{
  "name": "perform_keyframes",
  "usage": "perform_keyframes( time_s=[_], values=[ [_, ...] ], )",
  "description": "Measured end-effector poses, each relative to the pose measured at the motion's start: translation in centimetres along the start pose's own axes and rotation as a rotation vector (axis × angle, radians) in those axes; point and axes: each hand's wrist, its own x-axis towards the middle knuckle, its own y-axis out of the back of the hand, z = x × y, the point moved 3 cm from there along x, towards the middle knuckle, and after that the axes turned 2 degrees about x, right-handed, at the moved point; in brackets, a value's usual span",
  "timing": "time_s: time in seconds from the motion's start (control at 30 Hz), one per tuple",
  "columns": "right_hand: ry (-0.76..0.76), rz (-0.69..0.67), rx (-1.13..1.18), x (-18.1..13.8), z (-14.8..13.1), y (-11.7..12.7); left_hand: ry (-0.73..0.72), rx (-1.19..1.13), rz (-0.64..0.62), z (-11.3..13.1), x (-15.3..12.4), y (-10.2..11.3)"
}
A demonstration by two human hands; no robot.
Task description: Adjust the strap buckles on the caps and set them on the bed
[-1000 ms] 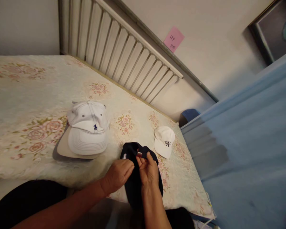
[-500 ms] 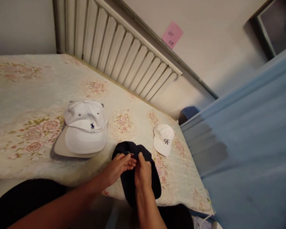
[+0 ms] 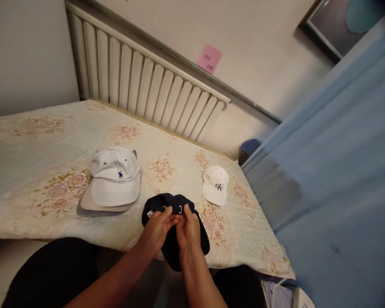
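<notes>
A dark navy cap point(image 3: 171, 248) lies at the near edge of the floral bed cover point(image 3: 35, 171), its back strap and metal buckle point(image 3: 180, 209) facing up. My left hand point(image 3: 156, 229) and my right hand point(image 3: 188, 229) are side by side on it, fingers pinched on the strap just below the buckle. To the left, a white cap with a small dark logo point(image 3: 114, 176) sits stacked on a beige cap point(image 3: 88, 202). A smaller white cap with black letters point(image 3: 215, 185) lies to the right.
A white slatted headboard point(image 3: 141, 85) runs along the far side of the bed, with a pink sticky note point(image 3: 209, 58) on the wall above. A blue curtain point(image 3: 340, 171) hangs at the right. My dark-clothed knees point(image 3: 51, 269) are against the bed's near edge.
The view has tilted up and pulled back. My hands have drawn closer together on the navy cap's strap, and the buckle now shows above my fingertips. The other caps have not moved.
</notes>
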Motion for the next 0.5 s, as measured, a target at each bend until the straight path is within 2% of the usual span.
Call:
perform_keyframes(
  time_s=[0.1, 0.3, 0.37, 0.5],
  values=[
    [-0.037, -0.054, 0.107, -0.4, -0.8, 0.2, -0.031, 0.035, 0.01, 0.4, -0.9, -0.5],
    [-0.15, -0.062, 0.251, -1.6, -1.8, 0.5, -0.065, 0.035, 0.07, 1.0, -2.8, -1.8],
    [-0.126, -0.061, 0.253, -2.1, -2.1, 0.3, -0.082, 0.005, 0.071, 1.0, -3.3, -2.4],
    [-0.002, -0.09, 0.17, -3.3, -2.3, -0.1, -0.087, -0.115, -0.004, 0.7, -4.0, -3.8]
  ],
)
